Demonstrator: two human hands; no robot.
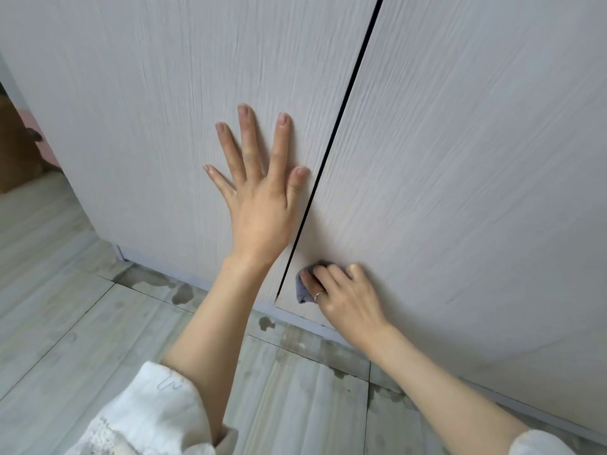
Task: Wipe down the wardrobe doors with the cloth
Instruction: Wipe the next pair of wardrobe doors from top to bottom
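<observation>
The left hand (259, 192) lies flat on the left wardrobe door (147, 110), fingers spread straight, holding nothing. Right of the dark door gap (331, 149), the right hand (341, 293) presses a small grey cloth (303, 290) under curled fingers, low on the right wardrobe door (476, 159) near its bottom edge. Wet patches (182, 293) mark the floor (65, 307); a foot could slip there, or the cloth could snag in the gap.

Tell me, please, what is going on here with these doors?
A person is wiping wardrobe doors. The right hand presses a small grey cloth against the right door, low down beside the gap. The left hand rests flat, fingers spread, on the left door. Wet patches mark the floor below.
</observation>
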